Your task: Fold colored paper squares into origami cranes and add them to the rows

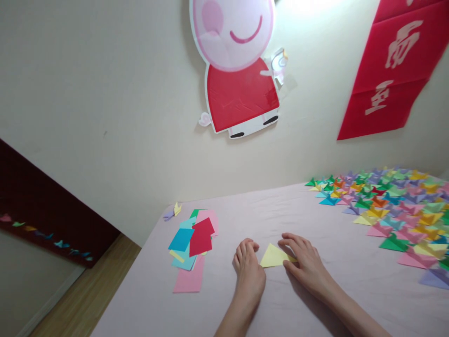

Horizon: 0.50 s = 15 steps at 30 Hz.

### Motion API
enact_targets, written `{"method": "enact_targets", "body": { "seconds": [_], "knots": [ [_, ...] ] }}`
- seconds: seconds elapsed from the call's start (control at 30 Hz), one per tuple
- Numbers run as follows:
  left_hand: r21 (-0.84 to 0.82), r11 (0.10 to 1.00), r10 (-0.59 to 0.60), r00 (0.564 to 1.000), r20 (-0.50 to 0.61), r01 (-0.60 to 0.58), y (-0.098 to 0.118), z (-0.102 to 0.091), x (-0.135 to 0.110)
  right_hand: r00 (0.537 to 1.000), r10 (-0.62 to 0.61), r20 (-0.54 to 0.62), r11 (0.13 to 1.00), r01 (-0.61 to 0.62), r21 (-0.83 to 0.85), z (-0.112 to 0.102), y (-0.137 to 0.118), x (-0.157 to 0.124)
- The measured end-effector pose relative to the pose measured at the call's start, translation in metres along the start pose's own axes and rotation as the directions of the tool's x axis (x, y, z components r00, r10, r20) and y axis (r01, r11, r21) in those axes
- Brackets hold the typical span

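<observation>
A pale yellow sheet of origami paper point(274, 257), folded into a triangle, lies on the cloth-covered table between my two hands. At its left corner rests my left hand point(249, 267), fingers curled inward and its edge touching the paper; the thumb is mostly hidden. My right hand point(304, 260) curves around the right corner, with the thumb at the lower edge and the bent fingers above, partly covering the paper.
Loose coloured paper squares point(201, 236) lie in an overlapping pile to the left. Two small folded pieces point(173, 211) sit at the back left corner. Many folded paper cranes point(393, 206) stand in rows on the right. A wall point(150, 117) with a cartoon cutout point(242, 93) borders the table point(140, 299).
</observation>
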State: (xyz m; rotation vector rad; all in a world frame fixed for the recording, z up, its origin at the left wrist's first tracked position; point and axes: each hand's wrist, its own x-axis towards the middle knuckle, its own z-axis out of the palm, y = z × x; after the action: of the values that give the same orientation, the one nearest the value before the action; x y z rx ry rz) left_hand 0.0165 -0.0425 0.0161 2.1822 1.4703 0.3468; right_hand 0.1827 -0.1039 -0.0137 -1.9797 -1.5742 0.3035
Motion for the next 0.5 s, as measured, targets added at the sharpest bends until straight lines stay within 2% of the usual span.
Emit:
{"method": "enact_targets", "body": {
  "seconds": [0.1,0.23,0.5],
  "knots": [
    [-0.052,0.998,0.027,0.999,-0.036,-0.029,-0.007,-0.001,-0.005,0.999,-0.038,0.003,0.999,0.038,0.022,-0.002,0.001,-0.002],
    [-0.116,0.982,0.135,0.986,-0.099,-0.146,-0.016,0.001,-0.015,0.997,-0.07,0.042,0.997,0.069,0.037,-0.005,-0.002,-0.003],
    [-0.104,0.96,0.245,0.961,-0.126,-0.259,-0.014,0.006,-0.024,0.99,-0.131,0.059,0.979,0.12,0.163,-0.006,0.001,0.0]
  ]
}}
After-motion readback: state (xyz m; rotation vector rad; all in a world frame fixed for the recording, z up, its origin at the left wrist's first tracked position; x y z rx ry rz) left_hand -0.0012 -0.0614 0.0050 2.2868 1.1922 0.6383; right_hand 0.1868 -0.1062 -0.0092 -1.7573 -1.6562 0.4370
